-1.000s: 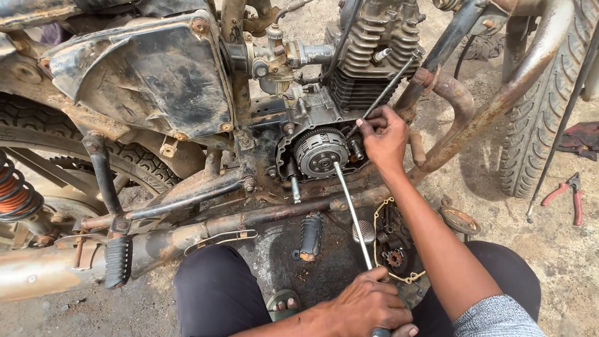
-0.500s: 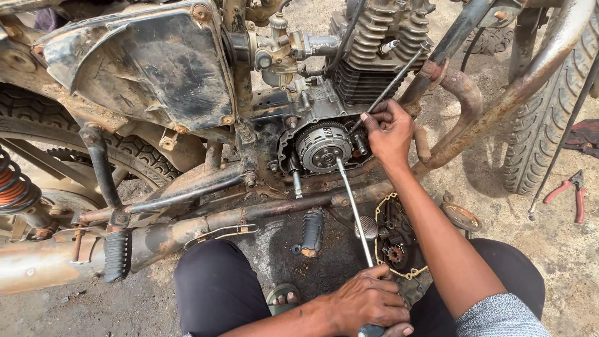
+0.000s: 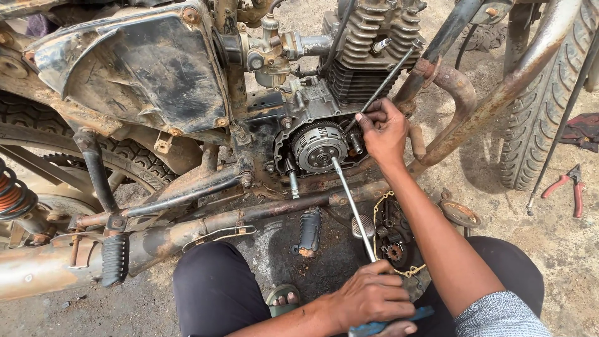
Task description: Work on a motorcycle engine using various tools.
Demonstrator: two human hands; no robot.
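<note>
A rusty motorcycle (image 3: pixel 187 206) fills the view, its engine (image 3: pixel 349 68) sitting far and centre with the side cover off, and a worn tyre (image 3: pixel 536 118) standing at the right. The removed cover (image 3: pixel 399 240) lies on the ground near the person's knees, gasket edge showing. Now the round clutch (image 3: pixel 319 146) is bared, and the long screwdriver (image 3: pixel 352 209) reaches from near to far with its tip on the clutch centre. Compared with a second back, the shaft looks planted more squarely on the hub, so the prying or turning seems under way. The left hand (image 3: pixel 374 296) is clenched around the blue handle; the right hand (image 3: pixel 384 131) pinches something just right of the clutch, possibly a bolt, hard to tell. Red pliers (image 3: pixel 564 187) lie far right.
</note>
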